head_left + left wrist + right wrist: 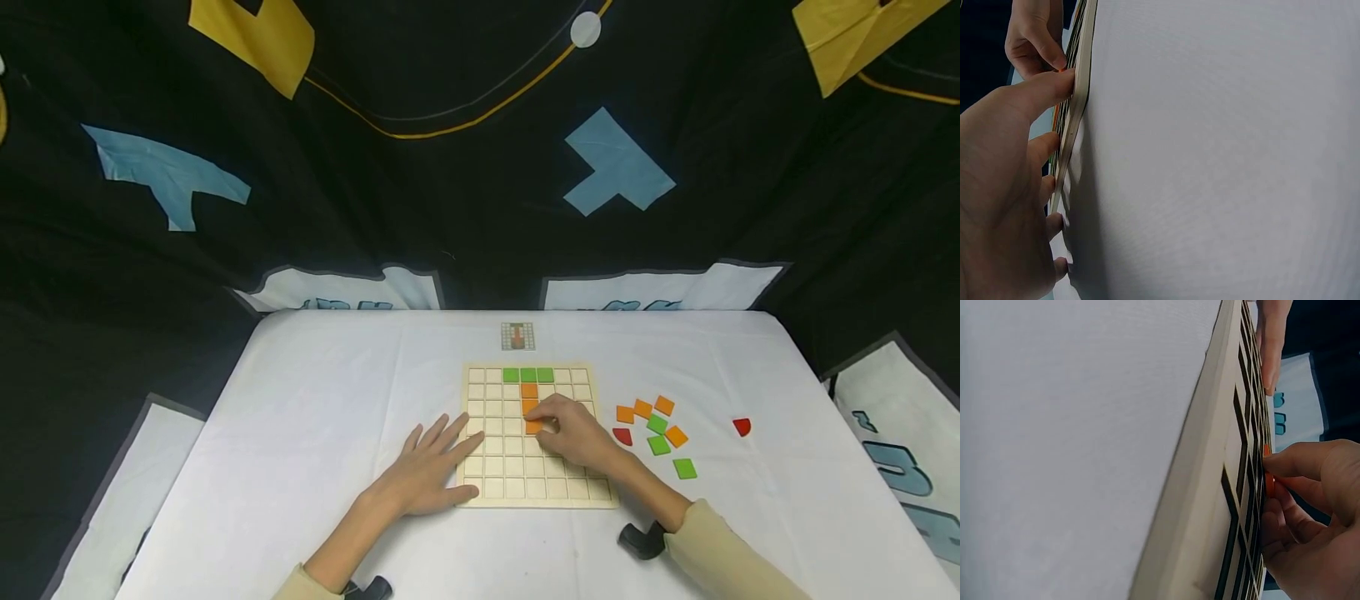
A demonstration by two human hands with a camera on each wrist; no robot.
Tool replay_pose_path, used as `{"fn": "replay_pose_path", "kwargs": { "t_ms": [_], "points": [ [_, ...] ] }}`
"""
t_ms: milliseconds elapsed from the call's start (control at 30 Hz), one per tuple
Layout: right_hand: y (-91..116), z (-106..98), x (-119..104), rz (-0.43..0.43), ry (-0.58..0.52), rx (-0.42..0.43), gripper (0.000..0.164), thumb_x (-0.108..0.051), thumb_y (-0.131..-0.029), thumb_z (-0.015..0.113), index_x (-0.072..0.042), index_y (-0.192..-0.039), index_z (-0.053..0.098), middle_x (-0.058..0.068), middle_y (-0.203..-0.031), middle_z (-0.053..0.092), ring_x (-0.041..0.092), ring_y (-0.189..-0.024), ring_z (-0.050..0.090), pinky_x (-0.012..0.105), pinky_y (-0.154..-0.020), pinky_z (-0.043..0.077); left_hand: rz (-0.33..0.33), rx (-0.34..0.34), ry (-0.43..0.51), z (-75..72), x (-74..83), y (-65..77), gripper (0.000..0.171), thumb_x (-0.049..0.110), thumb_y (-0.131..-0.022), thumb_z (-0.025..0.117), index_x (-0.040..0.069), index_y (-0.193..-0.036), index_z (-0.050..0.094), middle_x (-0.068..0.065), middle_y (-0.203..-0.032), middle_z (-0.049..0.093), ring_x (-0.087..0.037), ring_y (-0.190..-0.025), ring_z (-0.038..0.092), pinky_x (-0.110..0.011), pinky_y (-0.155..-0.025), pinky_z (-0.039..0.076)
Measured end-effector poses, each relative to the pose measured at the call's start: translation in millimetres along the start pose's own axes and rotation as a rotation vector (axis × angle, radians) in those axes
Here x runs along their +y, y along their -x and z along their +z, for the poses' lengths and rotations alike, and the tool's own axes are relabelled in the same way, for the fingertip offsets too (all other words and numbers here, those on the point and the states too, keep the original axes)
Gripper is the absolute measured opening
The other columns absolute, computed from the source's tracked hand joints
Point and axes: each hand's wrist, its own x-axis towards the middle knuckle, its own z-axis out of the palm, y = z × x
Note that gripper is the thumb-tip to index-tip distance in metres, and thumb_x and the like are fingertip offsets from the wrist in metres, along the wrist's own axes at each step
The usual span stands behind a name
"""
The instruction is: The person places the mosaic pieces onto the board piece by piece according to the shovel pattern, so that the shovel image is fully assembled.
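Note:
A pale wooden grid board (495, 489) lies on the white table. Three green square tiles (528, 375) fill neighbouring cells of its top row, and orange tiles (529, 390) run down from the middle one. My right hand (576, 429) reaches over the board from the right, its thumb and fingers pinching an orange tile (1269, 482) low against the grid at the bottom of that column. With fingers spread, my left hand (429, 468) rests along the board's left edge. Its thumb touches the rim near the front corner in the left wrist view.
Right of the board lie several loose orange tiles (625, 414), green tiles (659, 445) and a red rounded piece (622, 436). Another red piece (742, 427) sits farther right. Behind the board is a small printed pattern card (517, 336). A black curtain (450, 208) hangs past the table's far edge.

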Motion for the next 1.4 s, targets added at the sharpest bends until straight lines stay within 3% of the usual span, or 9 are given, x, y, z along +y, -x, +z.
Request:
{"fn": "replay_pose_path", "kwargs": {
  "t_ms": [933,1200,1400],
  "points": [
    [0.2,3.1,0.6,0.002,0.008,0.033,0.026,-0.008,-0.085,0.075,-0.016,-0.110,0.076,-0.007,-0.109,0.064,0.013,-0.092,0.054,0.034,-0.082,0.048,0.001,0.003,-0.013,2.2,-1.9,1.0,0.072,0.054,-0.094,0.059,0.021,-0.155,0.039,-0.011,-0.165,0.019,-0.038,-0.150,0.012,-0.064,-0.115,0.011],
    [9.5,-16.1,11.5,-0.010,-0.086,0.091,0.022,-0.006,-0.089,0.073,-0.013,-0.109,0.075,-0.006,-0.109,0.066,0.014,-0.097,0.061,0.037,-0.084,0.052,0.000,0.006,-0.008,1.8,-1.2,1.7,0.073,0.054,-0.094,0.060,0.021,-0.156,0.038,-0.010,-0.165,0.018,-0.038,-0.150,0.012,-0.064,-0.115,0.010],
    [20.1,-36.3,27.5,0.003,-0.047,0.175,0.022,-0.004,-0.089,0.073,-0.009,-0.110,0.074,0.001,-0.106,0.067,0.017,-0.086,0.057,0.031,-0.074,0.050,-0.002,0.004,0.000,1.2,-1.3,0.7,0.072,0.054,-0.094,0.060,0.021,-0.155,0.039,-0.010,-0.165,0.019,-0.038,-0.150,0.012,-0.063,-0.115,0.011]
  ]
}}
